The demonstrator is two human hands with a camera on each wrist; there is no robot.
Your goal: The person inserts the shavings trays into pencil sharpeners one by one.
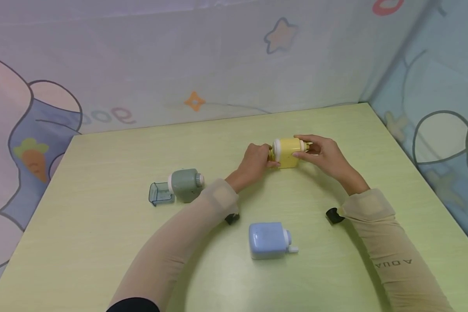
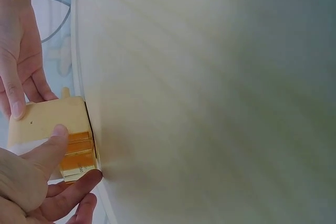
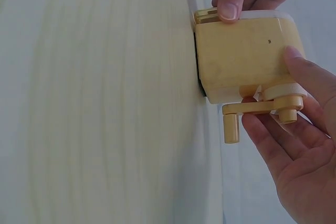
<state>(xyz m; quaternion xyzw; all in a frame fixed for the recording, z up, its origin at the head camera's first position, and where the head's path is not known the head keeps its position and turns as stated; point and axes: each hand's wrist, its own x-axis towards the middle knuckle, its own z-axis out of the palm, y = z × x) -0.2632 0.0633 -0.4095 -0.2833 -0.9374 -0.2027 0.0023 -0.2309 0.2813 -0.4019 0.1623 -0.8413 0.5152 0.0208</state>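
We observe both forearms extended forward over the table (image 1: 101,242), converging from either side on the yellow sharpener (image 1: 288,154), which is located between the hands at the far right part of the surface. The left hand (image 1: 253,161) grips the drawer end: we note the thumb laid across the edge of the amber drawer (image 2: 79,158) and the fingers curled along the opposite side. The right hand (image 1: 321,156) grips the crank end, thumb pressed on the body, fingers bent behind the crank (image 3: 254,108). We locate the green sharpener (image 1: 185,185) beside the left forearm and the blue sharpener (image 1: 268,240) between the two forearms, nearer the viewer.
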